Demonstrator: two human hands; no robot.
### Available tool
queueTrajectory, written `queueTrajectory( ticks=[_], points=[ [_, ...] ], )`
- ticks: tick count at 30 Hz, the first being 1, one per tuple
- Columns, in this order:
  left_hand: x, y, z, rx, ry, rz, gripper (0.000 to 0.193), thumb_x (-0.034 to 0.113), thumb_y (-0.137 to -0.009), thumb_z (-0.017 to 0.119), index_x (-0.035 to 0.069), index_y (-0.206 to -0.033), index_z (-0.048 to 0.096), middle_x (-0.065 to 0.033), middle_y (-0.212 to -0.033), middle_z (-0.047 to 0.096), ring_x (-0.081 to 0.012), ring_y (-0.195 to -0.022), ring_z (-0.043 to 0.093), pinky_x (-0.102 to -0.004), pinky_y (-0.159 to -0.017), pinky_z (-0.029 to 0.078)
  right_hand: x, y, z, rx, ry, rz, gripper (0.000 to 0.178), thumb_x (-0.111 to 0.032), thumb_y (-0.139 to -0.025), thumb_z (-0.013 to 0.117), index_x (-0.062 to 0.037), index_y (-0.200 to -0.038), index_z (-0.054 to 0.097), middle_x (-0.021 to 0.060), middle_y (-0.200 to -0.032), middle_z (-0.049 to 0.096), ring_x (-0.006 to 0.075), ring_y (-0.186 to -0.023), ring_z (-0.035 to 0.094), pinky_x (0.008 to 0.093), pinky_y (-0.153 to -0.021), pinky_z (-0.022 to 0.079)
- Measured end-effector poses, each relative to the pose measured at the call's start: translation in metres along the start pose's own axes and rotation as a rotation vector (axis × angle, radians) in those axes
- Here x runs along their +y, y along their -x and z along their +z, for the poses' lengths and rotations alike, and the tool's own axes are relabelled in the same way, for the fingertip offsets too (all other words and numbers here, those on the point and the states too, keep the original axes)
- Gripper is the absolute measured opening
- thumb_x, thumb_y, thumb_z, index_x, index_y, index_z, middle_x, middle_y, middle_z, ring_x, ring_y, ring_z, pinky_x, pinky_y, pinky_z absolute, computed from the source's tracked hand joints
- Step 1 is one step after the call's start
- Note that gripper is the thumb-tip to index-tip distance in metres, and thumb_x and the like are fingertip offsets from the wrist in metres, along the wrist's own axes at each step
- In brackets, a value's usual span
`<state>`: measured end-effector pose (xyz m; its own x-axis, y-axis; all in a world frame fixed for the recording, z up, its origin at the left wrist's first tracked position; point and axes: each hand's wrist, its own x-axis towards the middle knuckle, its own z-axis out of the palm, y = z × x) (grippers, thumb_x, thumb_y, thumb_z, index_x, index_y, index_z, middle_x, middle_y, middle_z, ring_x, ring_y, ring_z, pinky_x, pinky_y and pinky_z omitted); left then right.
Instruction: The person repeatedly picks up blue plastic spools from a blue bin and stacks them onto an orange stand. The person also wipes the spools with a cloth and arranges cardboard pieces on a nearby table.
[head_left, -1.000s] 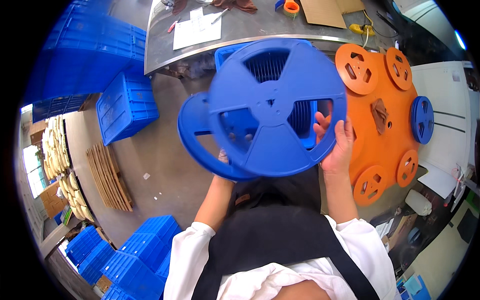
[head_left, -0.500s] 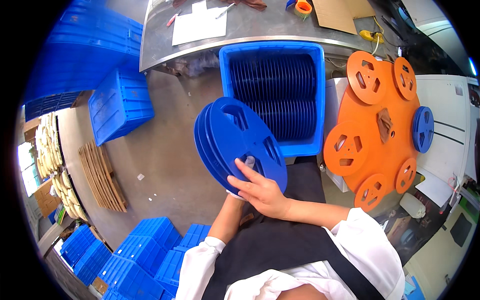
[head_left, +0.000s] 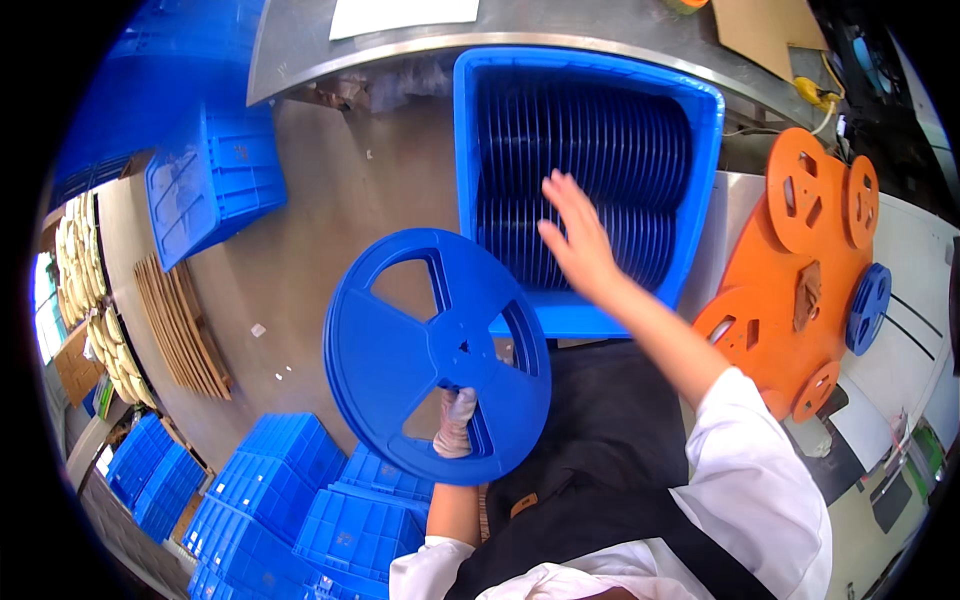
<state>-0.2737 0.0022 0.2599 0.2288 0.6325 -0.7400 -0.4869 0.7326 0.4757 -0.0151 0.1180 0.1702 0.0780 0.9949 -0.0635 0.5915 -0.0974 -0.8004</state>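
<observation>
My left hand [head_left: 455,425], in a pale glove, grips a blue spoked reel [head_left: 385,335] through one of its cut-outs, its broad face tilted up. Behind that face, more blue edges show, and whether they belong to one reel or several I cannot tell. Apart from the reel, my right hand [head_left: 582,238] reaches bare over a blue crate [head_left: 590,313], fingers stretched out and holding nothing. Inside the crate, many blue discs [head_left: 585,140] stand on edge in two rows; my right hand is above them, and contact is not visible.
An orange round table [head_left: 760,280] with orange reels [head_left: 797,190] and a small blue reel [head_left: 868,308] stands at right. A metal bench [head_left: 560,22] runs behind the crate. Stacked blue crates [head_left: 270,470] fill the lower left; flattened cardboard [head_left: 180,330] lies on the floor.
My right hand has left the reel and moved up and right over the crate. The reel has turned its face more toward me and sits slightly lower. The whole view has shifted.
</observation>
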Motion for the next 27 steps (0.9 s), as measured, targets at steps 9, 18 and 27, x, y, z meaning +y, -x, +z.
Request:
queueTrajectory(
  ticks=[9,18,27],
  points=[
    [-0.024,-0.046,-0.037,-0.063,-0.406,0.094,0.05,0.03,-0.088,0.071,0.004,-0.128,0.055,-0.0101,-0.116,0.064,-0.0224,-0.103,0.065,-0.0351,-0.092,0.052,0.088,-0.128,0.091,-0.518,0.825,-0.233,0.064,-0.035,-0.094,0.058,-0.031,-0.151,0.028,-0.0031,-0.161,0.017,0.0221,-0.149,0.013,0.0486,-0.12,0.014],
    [0.037,-0.197,0.013,-0.061,-0.68,0.332,0.045,0.028,-0.091,0.066,0.004,-0.128,0.055,-0.0089,-0.116,0.063,-0.021,-0.102,0.064,-0.0329,-0.091,0.051,0.162,-0.105,0.072,-0.353,0.71,-0.325,0.067,-0.029,-0.089,0.066,-0.0317,-0.148,0.035,-0.0047,-0.159,0.023,0.0191,-0.148,0.017,0.0454,-0.121,0.018],
    [0.048,-0.286,-0.006,-0.13,-0.965,0.319,0.04,0.025,-0.094,0.062,0.005,-0.128,0.055,-0.0076,-0.115,0.063,-0.0195,-0.101,0.063,-0.0306,-0.09,0.05,0.161,-0.1,0.072,-0.395,0.746,-0.244,0.056,-0.032,-0.096,0.053,-0.0382,-0.148,0.033,-0.0107,-0.16,0.016,0.0151,-0.149,0.01,0.0431,-0.123,0.007]
  ],
)
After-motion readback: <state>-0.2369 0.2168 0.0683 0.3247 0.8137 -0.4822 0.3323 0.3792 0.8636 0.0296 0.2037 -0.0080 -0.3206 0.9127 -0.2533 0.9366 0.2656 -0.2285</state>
